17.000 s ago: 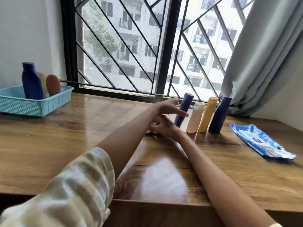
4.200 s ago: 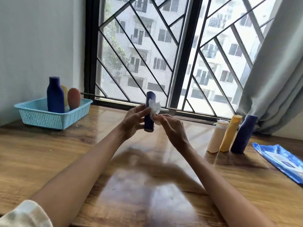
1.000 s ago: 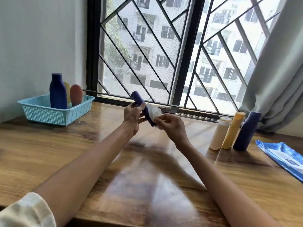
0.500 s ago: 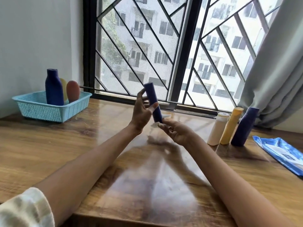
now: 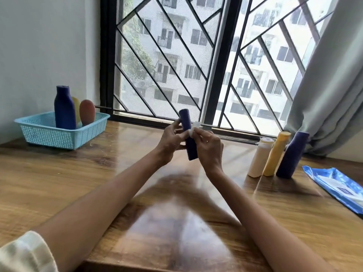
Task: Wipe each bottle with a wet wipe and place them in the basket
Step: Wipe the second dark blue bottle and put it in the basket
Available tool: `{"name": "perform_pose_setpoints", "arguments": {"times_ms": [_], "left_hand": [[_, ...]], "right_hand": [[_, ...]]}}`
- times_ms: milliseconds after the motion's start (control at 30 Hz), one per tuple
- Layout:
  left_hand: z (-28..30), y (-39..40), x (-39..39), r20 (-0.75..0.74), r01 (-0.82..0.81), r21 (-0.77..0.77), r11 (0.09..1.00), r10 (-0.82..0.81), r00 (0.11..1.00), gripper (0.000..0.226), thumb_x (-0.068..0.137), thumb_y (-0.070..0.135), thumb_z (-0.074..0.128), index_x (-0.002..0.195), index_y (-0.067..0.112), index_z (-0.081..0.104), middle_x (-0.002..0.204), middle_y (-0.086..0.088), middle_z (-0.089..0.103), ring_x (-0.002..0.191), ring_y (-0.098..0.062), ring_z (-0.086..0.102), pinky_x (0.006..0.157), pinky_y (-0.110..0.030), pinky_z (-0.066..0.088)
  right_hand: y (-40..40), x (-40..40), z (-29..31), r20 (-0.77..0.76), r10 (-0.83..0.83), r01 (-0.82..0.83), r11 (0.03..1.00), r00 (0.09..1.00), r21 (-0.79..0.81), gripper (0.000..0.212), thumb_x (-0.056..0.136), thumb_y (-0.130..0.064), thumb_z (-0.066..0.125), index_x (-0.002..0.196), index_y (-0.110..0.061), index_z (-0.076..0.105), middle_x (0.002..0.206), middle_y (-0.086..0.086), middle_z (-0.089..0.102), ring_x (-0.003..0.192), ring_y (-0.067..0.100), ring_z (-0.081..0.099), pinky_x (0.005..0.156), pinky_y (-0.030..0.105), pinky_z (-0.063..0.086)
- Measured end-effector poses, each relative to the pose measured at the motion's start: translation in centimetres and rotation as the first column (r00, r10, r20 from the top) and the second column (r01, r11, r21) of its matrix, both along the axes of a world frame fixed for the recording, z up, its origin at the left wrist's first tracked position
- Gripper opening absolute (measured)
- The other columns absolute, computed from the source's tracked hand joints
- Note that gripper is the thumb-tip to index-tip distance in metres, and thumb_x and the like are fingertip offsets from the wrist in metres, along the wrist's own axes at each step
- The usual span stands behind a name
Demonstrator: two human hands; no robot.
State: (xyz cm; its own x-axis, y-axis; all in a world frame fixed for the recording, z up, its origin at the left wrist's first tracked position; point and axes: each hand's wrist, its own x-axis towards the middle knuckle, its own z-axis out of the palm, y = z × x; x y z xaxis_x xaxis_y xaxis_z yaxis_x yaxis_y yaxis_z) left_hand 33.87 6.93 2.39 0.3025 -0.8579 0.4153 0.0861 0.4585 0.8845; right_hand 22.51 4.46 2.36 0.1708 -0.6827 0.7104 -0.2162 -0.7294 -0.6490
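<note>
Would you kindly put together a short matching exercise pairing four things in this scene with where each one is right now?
Things:
1. slim purple bottle
2. yellow bottle
3. wet wipe
4. pack of wipes

Places:
A. flat on the table at the far right
B. pinched in the right hand
C. held off the table by the left hand
D. standing between the cream bottle and a dark blue bottle

Pairs: 1-C, 2-D, 3-B, 4-A
</note>
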Motion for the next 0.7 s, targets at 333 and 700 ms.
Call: {"name": "perform_pose_setpoints", "arguments": {"times_ms": [333, 700], "left_hand": [[-0.5, 0.3, -1.6, 0.254, 0.284, 0.194, 0.939, -0.327, 0.910, 0.057, 0.081, 0.021, 0.063, 0.135, 0.026, 0.047, 0.105, -0.008, 0.062, 0.099, -0.021, 0.062, 0.083, -0.041, 0.053], [0.1, 0.5, 0.7, 0.048, -0.026, 0.047, 0.999, 0.023, 0.999, 0.040, 0.092, 0.005, 0.055, 0.132, 0.010, 0.048, 0.101, -0.010, 0.062, 0.086, -0.020, 0.063, 0.064, -0.030, 0.053]], "right_hand": [[-2.7, -2.2, 1.2, 0.425, 0.154, -0.303, 0.901, 0.892, 0.311, 0.033, 0.089, -0.037, 0.059, 0.106, -0.011, 0.070, 0.094, 0.005, 0.071, 0.090, 0.020, 0.064, 0.091, 0.050, 0.050], [-1.9, -1.4, 0.4, -0.147, 0.131, -0.101, 0.975, 0.980, 0.196, 0.021, 0.084, -0.031, 0.058, 0.076, -0.022, 0.075, 0.064, 0.002, 0.070, 0.068, 0.019, 0.066, 0.073, 0.049, 0.054]]}}
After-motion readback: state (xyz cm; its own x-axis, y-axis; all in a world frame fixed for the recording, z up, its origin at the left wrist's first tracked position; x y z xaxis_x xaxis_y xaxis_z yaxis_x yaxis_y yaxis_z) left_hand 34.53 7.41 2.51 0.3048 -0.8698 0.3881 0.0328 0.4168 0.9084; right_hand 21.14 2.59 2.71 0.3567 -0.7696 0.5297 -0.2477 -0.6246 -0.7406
